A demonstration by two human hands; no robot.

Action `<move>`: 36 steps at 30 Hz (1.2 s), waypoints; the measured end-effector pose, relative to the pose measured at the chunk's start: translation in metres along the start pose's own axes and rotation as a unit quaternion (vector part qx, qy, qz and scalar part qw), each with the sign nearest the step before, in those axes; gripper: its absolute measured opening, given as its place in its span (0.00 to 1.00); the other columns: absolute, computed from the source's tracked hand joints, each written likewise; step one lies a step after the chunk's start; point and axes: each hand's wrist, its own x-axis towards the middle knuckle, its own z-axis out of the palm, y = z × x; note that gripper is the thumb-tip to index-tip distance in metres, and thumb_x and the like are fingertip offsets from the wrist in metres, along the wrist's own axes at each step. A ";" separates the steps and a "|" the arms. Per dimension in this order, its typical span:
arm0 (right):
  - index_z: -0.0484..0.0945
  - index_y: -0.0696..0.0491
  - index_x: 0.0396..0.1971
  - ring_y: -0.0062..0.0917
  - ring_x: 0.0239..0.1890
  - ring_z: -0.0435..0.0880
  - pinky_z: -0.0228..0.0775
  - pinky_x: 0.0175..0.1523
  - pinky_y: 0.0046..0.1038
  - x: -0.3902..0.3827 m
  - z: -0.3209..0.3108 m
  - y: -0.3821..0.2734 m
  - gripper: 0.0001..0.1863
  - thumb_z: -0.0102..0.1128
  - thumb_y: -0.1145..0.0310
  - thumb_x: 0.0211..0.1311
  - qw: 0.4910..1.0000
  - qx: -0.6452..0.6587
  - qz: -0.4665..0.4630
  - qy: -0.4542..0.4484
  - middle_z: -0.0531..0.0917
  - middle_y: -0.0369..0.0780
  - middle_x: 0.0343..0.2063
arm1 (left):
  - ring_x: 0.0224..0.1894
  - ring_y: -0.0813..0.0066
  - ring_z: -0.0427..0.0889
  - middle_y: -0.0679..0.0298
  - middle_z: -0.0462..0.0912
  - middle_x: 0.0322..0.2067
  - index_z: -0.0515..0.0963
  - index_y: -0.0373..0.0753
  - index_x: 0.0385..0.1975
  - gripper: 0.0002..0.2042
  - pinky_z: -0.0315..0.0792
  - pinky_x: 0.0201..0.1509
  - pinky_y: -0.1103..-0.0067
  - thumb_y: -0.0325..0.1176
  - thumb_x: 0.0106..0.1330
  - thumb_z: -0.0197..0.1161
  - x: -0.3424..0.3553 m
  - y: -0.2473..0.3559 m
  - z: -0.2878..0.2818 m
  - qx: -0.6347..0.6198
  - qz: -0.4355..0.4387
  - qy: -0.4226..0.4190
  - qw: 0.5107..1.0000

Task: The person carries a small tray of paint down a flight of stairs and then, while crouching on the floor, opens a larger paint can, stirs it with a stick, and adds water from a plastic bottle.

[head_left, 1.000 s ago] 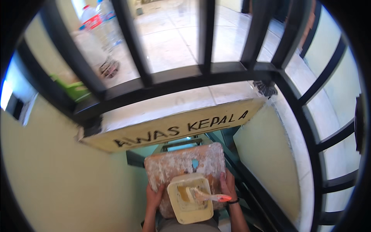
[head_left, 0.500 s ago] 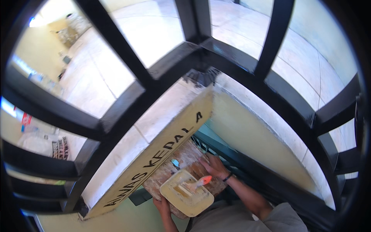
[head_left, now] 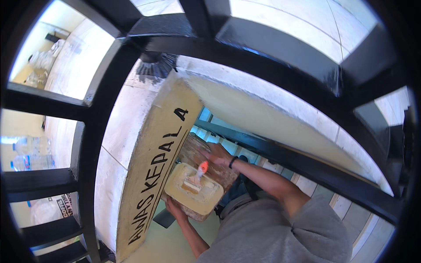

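Item: square wooden board [head_left: 224, 174], worn, brown, smeared whitish. Position: below the cream lettered beam [head_left: 151, 171], just to its right, tilted in my view. Whether anything beneath bears its weight, I cannot tell.

Item: cream plastic tub [head_left: 210, 200], rounded-rectangular, broad-rimmed, standing on the board.

Item: paintbrush [head_left: 202, 169], red-orange handle, lying in the tub with the handle end rising past the rim; bristle end pale and coated.

Hands: I have the right hand [head_left: 219, 154] clamped over the board's far right edge, a black wristband [head_left: 232, 162] behind it. I have the left hand [head_left: 175, 209] closed on the near left edge, partly hidden beneath. Neither touches the brush.

Stage, in my judgement: carrying in progress, board and tub held together as one load; brush loaded into the tub, brushwork not under way. Setting the load down is not yet done. How much brushing is left I cannot judge from here.

Condition: tub interior caked with cream residue, one ochre-brown patch near the bristles; depth of contents unclear. Board face scuffed and patchy.

Surroundings: black metal railing [head_left: 103, 118] along a pale tiled ledge [head_left: 115, 144]; clear plastic bottles [head_left: 33, 161] beyond it at left.
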 end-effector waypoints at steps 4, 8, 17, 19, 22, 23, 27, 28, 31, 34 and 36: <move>0.79 0.69 0.40 0.51 0.40 0.86 0.75 0.48 0.45 0.037 0.026 0.039 0.39 0.52 0.38 0.71 0.998 -0.025 -0.053 0.032 0.84 0.62 0.34 | 0.68 0.58 0.71 0.52 0.69 0.68 0.63 0.31 0.72 0.32 0.68 0.69 0.65 0.52 0.79 0.45 0.021 -0.014 -0.002 -0.036 -0.063 -0.012 0.997; 0.80 0.67 0.38 0.51 0.40 0.87 0.76 0.49 0.44 0.064 0.041 0.032 0.37 0.55 0.39 0.68 0.999 -0.046 0.014 -0.023 0.85 0.61 0.35 | 0.72 0.60 0.65 0.55 0.66 0.70 0.62 0.35 0.73 0.31 0.64 0.73 0.65 0.53 0.80 0.42 0.021 0.017 0.016 -0.090 -0.078 -0.046 0.992; 0.85 0.61 0.33 0.48 0.38 0.88 0.80 0.47 0.41 0.121 0.102 0.039 0.39 0.55 0.33 0.63 0.994 -0.040 -0.096 0.035 0.88 0.56 0.34 | 0.72 0.58 0.65 0.54 0.65 0.71 0.60 0.39 0.75 0.34 0.62 0.74 0.64 0.56 0.78 0.42 0.040 0.029 -0.009 -0.053 -0.077 0.002 0.996; 0.85 0.61 0.34 0.49 0.40 0.88 0.79 0.49 0.41 0.141 0.105 0.057 0.37 0.53 0.34 0.64 0.984 -0.024 -0.159 0.072 0.88 0.56 0.36 | 0.72 0.58 0.65 0.54 0.65 0.71 0.60 0.39 0.75 0.34 0.63 0.74 0.64 0.57 0.78 0.42 0.051 0.021 -0.010 -0.048 -0.075 -0.008 0.996; 0.86 0.62 0.36 0.49 0.40 0.88 0.80 0.48 0.42 0.136 0.093 0.002 0.38 0.52 0.35 0.65 0.999 -0.033 -0.021 -0.037 0.87 0.57 0.36 | 0.72 0.58 0.65 0.54 0.65 0.71 0.60 0.39 0.75 0.34 0.63 0.74 0.64 0.57 0.77 0.42 0.074 0.024 -0.032 -0.035 -0.047 0.010 0.998; 0.86 0.62 0.38 0.49 0.41 0.88 0.80 0.48 0.43 0.152 0.104 0.010 0.39 0.51 0.34 0.65 0.998 -0.050 -0.023 -0.030 0.87 0.58 0.37 | 0.72 0.57 0.65 0.54 0.65 0.71 0.60 0.39 0.75 0.34 0.63 0.74 0.64 0.57 0.77 0.42 0.086 0.022 -0.035 -0.026 -0.035 0.009 0.999; 0.85 0.65 0.39 0.49 0.42 0.89 0.80 0.47 0.44 0.244 0.147 0.093 0.44 0.48 0.30 0.65 0.986 -0.029 -0.138 0.084 0.87 0.59 0.39 | 0.72 0.57 0.65 0.54 0.65 0.71 0.60 0.40 0.75 0.35 0.63 0.73 0.64 0.58 0.76 0.43 0.129 -0.010 -0.024 -0.007 -0.005 -0.024 1.000; 0.85 0.66 0.40 0.49 0.43 0.89 0.79 0.48 0.44 0.271 0.139 0.136 0.46 0.46 0.28 0.65 0.975 -0.032 -0.171 0.136 0.87 0.60 0.39 | 0.72 0.57 0.65 0.54 0.65 0.71 0.60 0.40 0.75 0.35 0.63 0.73 0.64 0.58 0.76 0.43 0.142 -0.024 0.001 -0.006 -0.003 -0.056 0.998; 0.85 0.67 0.42 0.49 0.47 0.88 0.78 0.52 0.43 0.271 0.162 0.114 0.51 0.44 0.24 0.63 0.994 0.006 -0.105 0.039 0.87 0.60 0.40 | 0.72 0.56 0.65 0.54 0.65 0.71 0.60 0.40 0.75 0.35 0.63 0.73 0.64 0.58 0.75 0.43 0.178 -0.043 -0.018 0.025 0.042 -0.035 0.998; 0.85 0.67 0.44 0.50 0.48 0.87 0.77 0.53 0.41 0.230 0.157 0.085 0.53 0.43 0.22 0.62 0.998 0.015 -0.039 -0.036 0.87 0.58 0.43 | 0.72 0.56 0.65 0.55 0.65 0.71 0.60 0.41 0.75 0.36 0.63 0.73 0.63 0.58 0.75 0.43 0.194 -0.060 -0.044 0.067 0.068 -0.019 0.995; 0.85 0.66 0.45 0.50 0.48 0.87 0.76 0.54 0.42 0.246 0.137 0.090 0.53 0.43 0.21 0.62 0.997 0.023 -0.063 -0.026 0.87 0.59 0.44 | 0.72 0.56 0.65 0.55 0.65 0.71 0.60 0.41 0.75 0.36 0.63 0.73 0.63 0.59 0.75 0.43 0.210 -0.076 -0.035 0.084 0.077 -0.037 0.993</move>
